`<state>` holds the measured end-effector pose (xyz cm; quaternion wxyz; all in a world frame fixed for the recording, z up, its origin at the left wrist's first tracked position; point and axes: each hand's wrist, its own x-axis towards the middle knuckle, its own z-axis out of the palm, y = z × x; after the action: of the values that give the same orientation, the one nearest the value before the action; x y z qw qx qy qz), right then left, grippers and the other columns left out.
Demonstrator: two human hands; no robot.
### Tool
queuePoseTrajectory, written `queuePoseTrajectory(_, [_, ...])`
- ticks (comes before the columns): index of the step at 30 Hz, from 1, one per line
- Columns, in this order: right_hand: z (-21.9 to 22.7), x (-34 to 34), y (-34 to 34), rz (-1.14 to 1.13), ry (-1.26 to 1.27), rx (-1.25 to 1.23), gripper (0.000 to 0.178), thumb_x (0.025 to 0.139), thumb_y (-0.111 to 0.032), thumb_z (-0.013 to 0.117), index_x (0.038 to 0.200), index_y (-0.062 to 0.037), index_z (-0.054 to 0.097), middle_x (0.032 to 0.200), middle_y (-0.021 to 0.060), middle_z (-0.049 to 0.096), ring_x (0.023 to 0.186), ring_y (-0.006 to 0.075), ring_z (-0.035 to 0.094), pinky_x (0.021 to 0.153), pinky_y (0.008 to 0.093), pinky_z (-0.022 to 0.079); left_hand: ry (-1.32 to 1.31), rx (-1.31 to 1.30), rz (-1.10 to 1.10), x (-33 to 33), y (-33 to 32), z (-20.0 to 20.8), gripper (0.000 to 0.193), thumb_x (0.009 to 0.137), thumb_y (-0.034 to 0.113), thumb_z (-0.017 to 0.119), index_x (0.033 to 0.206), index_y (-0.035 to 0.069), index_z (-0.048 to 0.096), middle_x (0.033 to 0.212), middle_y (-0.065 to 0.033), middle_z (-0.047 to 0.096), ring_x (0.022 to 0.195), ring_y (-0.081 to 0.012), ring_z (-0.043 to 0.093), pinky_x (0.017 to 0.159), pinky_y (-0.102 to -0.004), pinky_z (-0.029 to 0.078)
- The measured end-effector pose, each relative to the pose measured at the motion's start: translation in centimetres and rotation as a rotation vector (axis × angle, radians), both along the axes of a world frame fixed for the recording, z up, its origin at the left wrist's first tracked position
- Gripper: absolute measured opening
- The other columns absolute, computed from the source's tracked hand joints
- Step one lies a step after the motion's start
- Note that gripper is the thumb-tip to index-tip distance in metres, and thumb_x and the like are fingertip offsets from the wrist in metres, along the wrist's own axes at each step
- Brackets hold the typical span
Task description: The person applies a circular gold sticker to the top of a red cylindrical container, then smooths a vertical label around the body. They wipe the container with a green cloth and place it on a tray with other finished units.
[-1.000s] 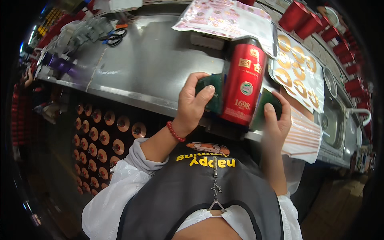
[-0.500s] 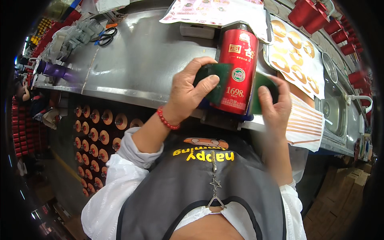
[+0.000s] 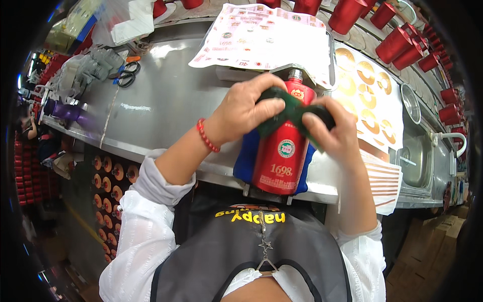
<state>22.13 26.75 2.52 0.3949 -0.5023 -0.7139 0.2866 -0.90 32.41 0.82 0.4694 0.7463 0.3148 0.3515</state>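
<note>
A red bottle [image 3: 282, 161] with gold print and a round green-and-white emblem lies at the bench's front edge, its silvery neck pointing away from me. Under its lower part is a blue cloth [image 3: 243, 160]. My left hand [image 3: 241, 108] grips a dark green pad [image 3: 275, 117], thumb on top, over the left side of the bottle's upper part. On the other side, my right hand [image 3: 338, 128] is closed round a second dark green pad [image 3: 313, 137], blurred by motion. The two pads nearly meet across the bottle and hide some of its front.
A printed label sheet [image 3: 271, 38] lies on a tray beyond the bottle. To the right are gold ring-shaped stickers [image 3: 366, 73], a striped sheet [image 3: 380, 186] and a sink [image 3: 417, 156]. Scissors [image 3: 128, 74] lie at the left. Several red bottles [image 3: 347, 15] line the back.
Both hands, with their pads, have moved along the bottle from its lower half toward the neck, and the pads are closer together. The whole view has shifted, so the bottle appears lower.
</note>
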Motion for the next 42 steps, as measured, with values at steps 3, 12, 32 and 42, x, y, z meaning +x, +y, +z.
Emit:
queuePoseTrajectory(3, [-0.4,0.8,3.7,-0.070,-0.013,-0.005,0.028,0.088,-0.024,0.071,0.095,0.0025,0.065,0.075,0.0136,0.065,0.066,0.0205,0.063,0.061,0.0324,0.050,-0.186,-0.180,0.025,0.4,2.1,-1.9,0.029,0.097,0.024,0.063,0.117,0.004,0.060,0.099,-0.0018,0.064,0.090,-0.0081,0.058,0.081,-0.0235,0.049])
queuePoseTrajectory(12, [-0.7,8.0,-0.9,-0.227,-0.126,0.215,0.024,0.094,0.000,0.059,0.116,-0.0015,0.067,0.115,0.0110,0.071,0.100,0.0175,0.067,0.085,0.0283,0.053,-0.122,-0.259,0.390,-3.4,-1.6,-5.8,0.025,0.099,0.022,0.062,0.115,0.003,0.062,0.096,0.0001,0.061,0.084,-0.0053,0.054,0.075,-0.0209,0.047])
queuePoseTrajectory(32, [-7.2,14.2,-25.3,-0.541,-0.661,0.132,0.021,0.075,-0.004,0.078,0.093,-0.0031,0.070,0.119,0.0124,0.062,0.118,0.0361,0.055,0.097,0.0439,0.048,0.129,0.299,0.218,-2.7,-11.3,-8.5,0.091,0.096,0.070,0.043,0.147,-0.005,0.042,0.145,-0.0215,0.050,0.134,-0.0300,0.046,0.110,-0.0402,0.034])
queuePoseTrajectory(42, [-0.8,10.6,-22.3,-0.404,-0.462,0.094,0.010,0.077,0.001,0.074,0.083,-0.0016,0.066,0.120,0.0149,0.060,0.118,0.0340,0.053,0.099,0.0419,0.042,0.479,0.669,0.151,-2.5,-11.4,-4.5,0.093,0.079,0.045,0.079,0.149,-0.002,0.040,0.138,-0.0244,0.052,0.125,-0.0396,0.047,0.112,-0.0494,0.030])
